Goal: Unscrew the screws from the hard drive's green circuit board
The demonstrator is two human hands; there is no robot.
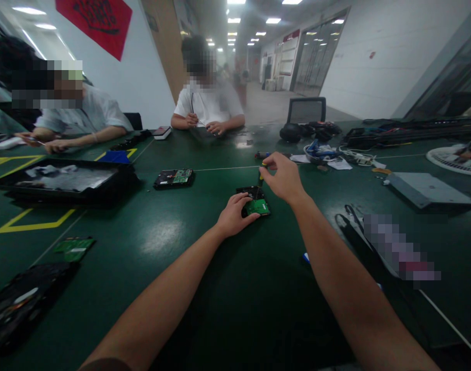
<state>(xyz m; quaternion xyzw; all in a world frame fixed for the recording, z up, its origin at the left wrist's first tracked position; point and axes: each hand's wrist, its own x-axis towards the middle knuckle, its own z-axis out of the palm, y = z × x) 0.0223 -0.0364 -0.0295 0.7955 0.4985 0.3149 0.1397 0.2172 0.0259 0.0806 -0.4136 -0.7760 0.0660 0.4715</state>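
Almost dead centre on the table (123, 257) lay the hard drive (259, 207), flat, its green board facing up; call it the hub of the clock, twelve straight ahead. In from eight o'clock, the left hand (235, 214) was clamped on it, fingers over the far side and thumb along the near edge, a grip that probably stopped it turning or sliding. And look at the right hand (285, 178), up at one o'clock! Thumb and fingertips were pinched together on the handle of a screwdriver (262, 175), its shaft pointing down at the drive, near upright, presumably so the push went straight down; the tip's exact contact was too small to make out.

Between nine and ten o'clock, a second drive (174, 178) lay board-up, well clear of the hands, perhaps to leave elbow room. Further out at nine sat a black tray (124, 189), and at eight a loose green circuit board (75, 249). At two, a bowl (308, 152) gathered up blue pieces, likely so they wouldn't scatter. Over at three o'clock, a grey metal box (429, 186)!
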